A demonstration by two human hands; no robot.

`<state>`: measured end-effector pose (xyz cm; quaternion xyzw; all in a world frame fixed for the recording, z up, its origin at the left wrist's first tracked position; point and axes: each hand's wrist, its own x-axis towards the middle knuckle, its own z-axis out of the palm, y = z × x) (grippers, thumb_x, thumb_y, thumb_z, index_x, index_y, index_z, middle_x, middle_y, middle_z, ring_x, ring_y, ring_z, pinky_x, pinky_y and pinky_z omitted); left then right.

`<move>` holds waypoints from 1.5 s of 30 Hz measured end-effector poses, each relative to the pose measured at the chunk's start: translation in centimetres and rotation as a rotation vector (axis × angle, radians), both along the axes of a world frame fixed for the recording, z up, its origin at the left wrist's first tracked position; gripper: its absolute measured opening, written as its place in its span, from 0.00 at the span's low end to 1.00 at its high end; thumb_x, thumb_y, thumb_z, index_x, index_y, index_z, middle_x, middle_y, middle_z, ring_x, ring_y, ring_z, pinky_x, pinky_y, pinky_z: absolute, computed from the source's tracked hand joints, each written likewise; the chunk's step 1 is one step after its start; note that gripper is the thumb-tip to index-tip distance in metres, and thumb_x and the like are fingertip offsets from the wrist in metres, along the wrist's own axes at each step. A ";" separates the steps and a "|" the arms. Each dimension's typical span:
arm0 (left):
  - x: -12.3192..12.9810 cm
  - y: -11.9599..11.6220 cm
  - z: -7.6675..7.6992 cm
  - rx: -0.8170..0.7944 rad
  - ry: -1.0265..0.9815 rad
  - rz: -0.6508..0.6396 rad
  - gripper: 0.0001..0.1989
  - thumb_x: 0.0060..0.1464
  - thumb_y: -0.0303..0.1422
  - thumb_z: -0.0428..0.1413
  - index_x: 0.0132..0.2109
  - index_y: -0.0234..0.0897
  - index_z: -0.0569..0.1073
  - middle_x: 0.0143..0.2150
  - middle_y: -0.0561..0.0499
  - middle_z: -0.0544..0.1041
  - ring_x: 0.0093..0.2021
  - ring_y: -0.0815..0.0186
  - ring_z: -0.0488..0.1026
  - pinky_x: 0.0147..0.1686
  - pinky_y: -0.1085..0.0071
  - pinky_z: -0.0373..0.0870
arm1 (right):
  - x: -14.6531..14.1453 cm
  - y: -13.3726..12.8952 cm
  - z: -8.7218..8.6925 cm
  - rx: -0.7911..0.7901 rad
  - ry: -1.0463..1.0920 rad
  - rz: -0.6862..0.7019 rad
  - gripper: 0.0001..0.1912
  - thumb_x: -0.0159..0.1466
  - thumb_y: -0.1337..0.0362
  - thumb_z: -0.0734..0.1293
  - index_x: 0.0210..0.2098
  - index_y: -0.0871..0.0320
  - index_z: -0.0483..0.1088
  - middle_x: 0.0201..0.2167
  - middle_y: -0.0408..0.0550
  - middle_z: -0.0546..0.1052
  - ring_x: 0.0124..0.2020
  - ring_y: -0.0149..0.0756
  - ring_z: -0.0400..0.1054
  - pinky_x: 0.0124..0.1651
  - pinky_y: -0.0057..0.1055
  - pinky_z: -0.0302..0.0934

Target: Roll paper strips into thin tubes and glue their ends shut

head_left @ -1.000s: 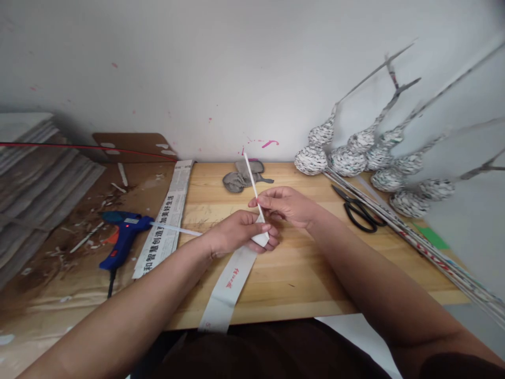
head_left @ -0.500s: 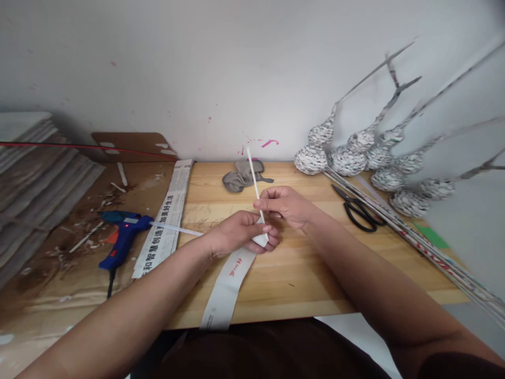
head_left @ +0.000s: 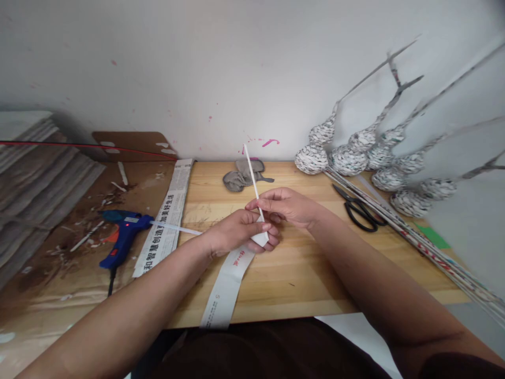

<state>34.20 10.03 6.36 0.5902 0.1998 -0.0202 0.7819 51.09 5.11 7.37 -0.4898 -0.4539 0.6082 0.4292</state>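
A printed paper strip runs from the front edge of the wooden table up to my left hand, whose thumb and fingers are closed on its folded white end. Out of that end rises a thin white paper tube, leaning slightly left. My right hand pinches the lower part of the tube between thumb and fingers, just above my left hand. Both hands are close together over the middle of the table.
Left lie a blue glue gun, newspaper strips and stacked paper. A grey cloth lies at the back. Black scissors, long paper rods and several woven gourd shapes are on the right.
The tube's top has tipped slightly left. My right hand's fingers have shifted a little left along with it, while my left hand stays nearly in place and the strip has turned slightly.
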 end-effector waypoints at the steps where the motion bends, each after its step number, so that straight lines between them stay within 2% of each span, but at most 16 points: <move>1: 0.0 0.0 0.0 0.003 0.001 0.003 0.15 0.57 0.39 0.56 0.42 0.31 0.76 0.40 0.43 0.76 0.38 0.65 0.74 0.41 0.64 0.71 | 0.0 0.0 0.0 -0.004 0.003 0.010 0.16 0.55 0.54 0.72 0.32 0.63 0.74 0.19 0.39 0.67 0.17 0.21 0.53 0.19 0.23 0.44; 5: -0.1 0.0 0.2 0.038 0.010 -0.052 0.14 0.57 0.39 0.55 0.40 0.31 0.76 0.38 0.44 0.76 0.38 0.66 0.73 0.41 0.66 0.70 | -0.1 0.0 0.2 -0.004 0.020 -0.154 0.19 0.49 0.56 0.76 0.21 0.61 0.66 0.15 0.35 0.62 0.15 0.19 0.49 0.18 0.22 0.40; 6: -0.1 0.0 0.2 0.046 0.014 -0.058 0.14 0.58 0.40 0.55 0.40 0.31 0.76 0.38 0.44 0.76 0.38 0.66 0.74 0.41 0.66 0.70 | -0.1 0.0 0.2 0.001 0.018 -0.151 0.18 0.49 0.55 0.76 0.22 0.61 0.66 0.15 0.35 0.62 0.16 0.19 0.49 0.18 0.22 0.40; 10: -0.1 0.0 0.2 0.034 0.015 -0.025 0.15 0.57 0.40 0.55 0.42 0.31 0.76 0.40 0.43 0.76 0.39 0.64 0.74 0.41 0.64 0.71 | 0.2 -0.2 0.4 0.007 -0.015 0.028 0.17 0.55 0.53 0.72 0.33 0.63 0.74 0.19 0.40 0.68 0.18 0.21 0.53 0.20 0.24 0.44; 11: -0.1 -0.1 0.1 0.035 0.011 -0.022 0.15 0.57 0.40 0.55 0.42 0.31 0.76 0.40 0.43 0.76 0.39 0.64 0.74 0.41 0.64 0.71 | 0.2 -0.2 0.4 0.004 -0.023 0.021 0.17 0.54 0.54 0.73 0.32 0.63 0.74 0.20 0.40 0.68 0.19 0.21 0.53 0.20 0.24 0.44; 15: -0.1 -0.1 0.1 0.042 -0.001 -0.045 0.15 0.57 0.40 0.55 0.41 0.31 0.76 0.39 0.43 0.76 0.39 0.65 0.74 0.41 0.66 0.71 | -0.1 -0.1 0.4 0.031 -0.045 -0.186 0.17 0.48 0.56 0.76 0.22 0.61 0.68 0.16 0.36 0.64 0.18 0.21 0.51 0.20 0.24 0.43; 16: 0.0 -0.1 0.1 0.035 -0.006 -0.043 0.15 0.57 0.40 0.55 0.41 0.31 0.76 0.39 0.44 0.76 0.39 0.65 0.74 0.41 0.65 0.71 | -0.1 -0.1 0.5 0.037 -0.046 -0.186 0.17 0.49 0.55 0.76 0.23 0.61 0.69 0.17 0.37 0.64 0.19 0.22 0.53 0.20 0.23 0.43; 20: 0.0 0.0 0.3 0.026 -0.002 -0.016 0.15 0.57 0.40 0.55 0.41 0.31 0.76 0.38 0.44 0.76 0.39 0.65 0.74 0.41 0.64 0.71 | -0.1 -0.1 0.6 0.008 -0.031 -0.024 0.17 0.53 0.54 0.73 0.32 0.63 0.75 0.21 0.42 0.70 0.22 0.24 0.59 0.23 0.24 0.49; 23: -0.1 -0.1 0.5 0.042 0.006 -0.039 0.15 0.57 0.41 0.55 0.40 0.31 0.76 0.38 0.44 0.76 0.38 0.65 0.73 0.41 0.65 0.71 | -0.1 -0.1 0.5 0.013 -0.036 -0.124 0.15 0.48 0.57 0.76 0.25 0.62 0.71 0.18 0.38 0.67 0.19 0.22 0.55 0.21 0.23 0.46; 25: -0.1 -0.2 0.5 0.045 -0.005 -0.052 0.15 0.57 0.41 0.54 0.40 0.32 0.76 0.38 0.44 0.76 0.39 0.65 0.73 0.41 0.65 0.71 | -0.2 -0.1 0.5 0.025 -0.037 -0.174 0.16 0.49 0.56 0.76 0.23 0.61 0.69 0.16 0.36 0.64 0.17 0.21 0.52 0.19 0.24 0.43; 28: -0.1 -0.2 0.4 0.040 -0.007 -0.034 0.16 0.56 0.42 0.55 0.42 0.32 0.75 0.40 0.43 0.76 0.39 0.64 0.74 0.40 0.65 0.71 | -0.1 -0.2 0.5 0.013 -0.023 -0.034 0.17 0.55 0.53 0.72 0.30 0.62 0.73 0.17 0.39 0.66 0.18 0.22 0.54 0.20 0.24 0.44; 30: -0.1 -0.2 0.4 0.037 0.000 -0.022 0.16 0.56 0.42 0.55 0.43 0.32 0.75 0.41 0.42 0.76 0.40 0.63 0.74 0.40 0.64 0.71 | -0.1 -0.1 0.4 -0.001 -0.010 0.017 0.16 0.55 0.54 0.72 0.31 0.63 0.74 0.18 0.39 0.67 0.18 0.22 0.54 0.20 0.24 0.44; 34: -0.1 -0.3 0.4 0.035 -0.010 -0.048 0.16 0.57 0.41 0.55 0.41 0.32 0.75 0.39 0.43 0.76 0.39 0.64 0.73 0.41 0.65 0.70 | -0.2 0.0 0.3 0.010 0.029 -0.158 0.17 0.49 0.56 0.76 0.23 0.61 0.68 0.15 0.35 0.63 0.16 0.20 0.50 0.17 0.23 0.40; 39: -0.2 -0.1 0.2 0.036 -0.034 -0.024 0.16 0.56 0.42 0.55 0.41 0.32 0.76 0.40 0.43 0.76 0.39 0.63 0.73 0.39 0.64 0.70 | 0.0 -0.1 0.4 -0.001 0.020 0.009 0.17 0.55 0.53 0.72 0.32 0.63 0.73 0.20 0.40 0.69 0.19 0.22 0.56 0.20 0.23 0.46; 43: -0.1 -0.1 0.2 -0.003 -0.048 -0.072 0.16 0.57 0.41 0.55 0.41 0.31 0.76 0.37 0.44 0.76 0.37 0.65 0.72 0.38 0.67 0.69 | -0.1 -0.1 0.5 0.000 0.004 -0.134 0.18 0.49 0.56 0.76 0.23 0.61 0.67 0.16 0.36 0.63 0.16 0.20 0.51 0.18 0.22 0.42; 45: -0.1 -0.1 0.2 -0.016 -0.042 -0.081 0.16 0.57 0.41 0.55 0.40 0.30 0.76 0.36 0.44 0.76 0.36 0.66 0.72 0.37 0.67 0.68 | -0.1 -0.1 0.5 0.007 0.006 -0.141 0.18 0.50 0.54 0.75 0.24 0.61 0.68 0.16 0.36 0.63 0.16 0.20 0.51 0.18 0.22 0.41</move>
